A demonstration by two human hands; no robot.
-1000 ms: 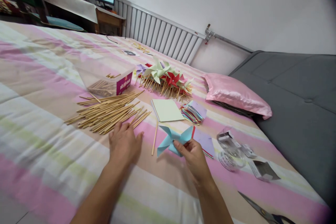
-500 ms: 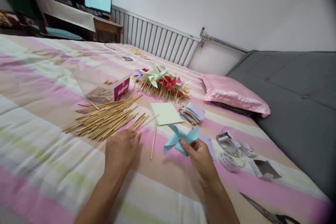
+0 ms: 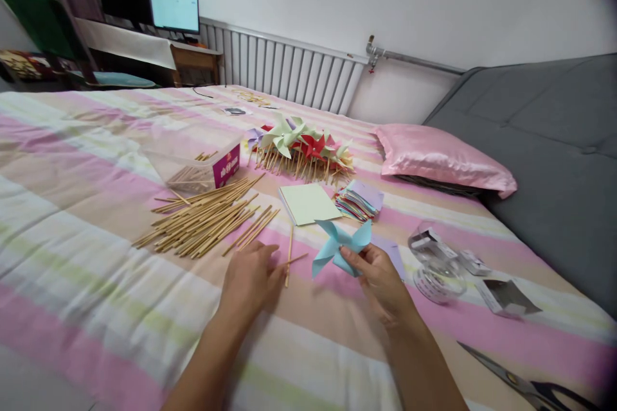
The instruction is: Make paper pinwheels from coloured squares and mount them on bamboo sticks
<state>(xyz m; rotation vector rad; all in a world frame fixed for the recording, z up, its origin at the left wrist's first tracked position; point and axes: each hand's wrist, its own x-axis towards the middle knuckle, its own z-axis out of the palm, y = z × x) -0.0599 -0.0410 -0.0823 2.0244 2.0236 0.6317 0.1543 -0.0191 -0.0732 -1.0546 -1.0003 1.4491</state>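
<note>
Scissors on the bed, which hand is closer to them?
Right. The right hand, holding the blue pinwheel, is to the left of the scissors and farther up the bed. The left hand, holding a stick, is much farther left.

Holds a thin stick [image 3: 299, 257] in the left hand [image 3: 250, 277], lower centre of the frame, now drawn off from the stick pile [image 3: 205, 223] at centre left, visually crossing a lone stick [image 3: 290, 239]. Carries the blue pinwheel [image 3: 333, 245] in the right hand [image 3: 383, 275] slightly farther right.
</note>
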